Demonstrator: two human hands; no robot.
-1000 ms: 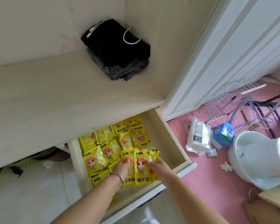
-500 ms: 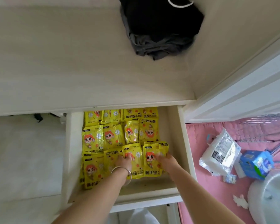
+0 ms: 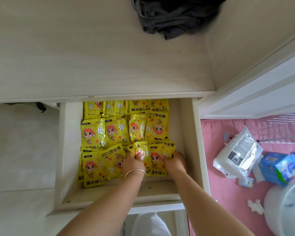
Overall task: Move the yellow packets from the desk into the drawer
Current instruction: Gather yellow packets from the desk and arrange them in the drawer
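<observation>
In the open drawer (image 3: pixel 197 142), the yellow packets (image 3: pixel 124 132) were laid flat in rows. Two front packets were held down, one under the left hand (image 3: pixel 132 162), one under the right hand (image 3: pixel 174 161), fingers curled onto them, probably to align them. The worktop (image 3: pixel 75 57) carried no packets, only dark clothing (image 3: pixel 175 17).

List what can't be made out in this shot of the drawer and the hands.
- Head view: dark clothing on the desk is cut off by the top edge.
- Drawer back disappears under the desk; any packets there are hidden.
- Left hand and right hand cover parts of the yellow packets.
</observation>
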